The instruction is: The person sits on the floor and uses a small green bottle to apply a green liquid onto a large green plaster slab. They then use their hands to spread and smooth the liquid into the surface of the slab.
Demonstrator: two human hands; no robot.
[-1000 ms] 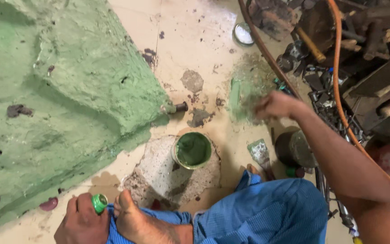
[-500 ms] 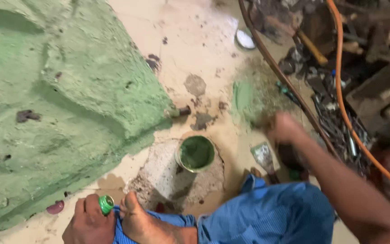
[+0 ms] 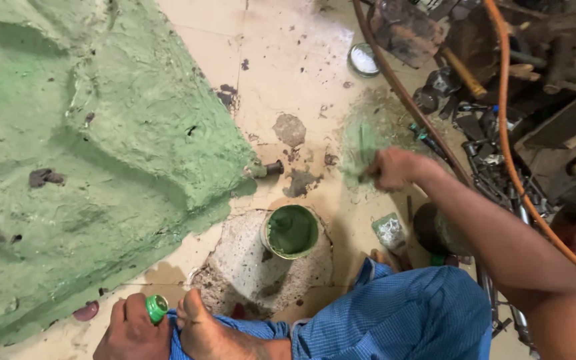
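small green round-capped bottle (image 3: 157, 308) | upright, gripped low | green-smeared blurred tool (image 3: 361, 157) | held over green-stained floor patch

Stained beige tile floor (image 3: 288, 60), scrap-metal clutter (image 3: 535, 100)

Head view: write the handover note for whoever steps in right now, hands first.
Left hand: closed around a small green-capped bottle, low beside the foot.
Right hand: stretched out, gripping a blurred green tool over a green smear on the floor.
Open tin of green paint: upright on a rough round patch in front of the knee, touched by neither hand.
Done: the big lumpy form on the left is mostly coated green.
Left: a few dark spots show uncoated on it.
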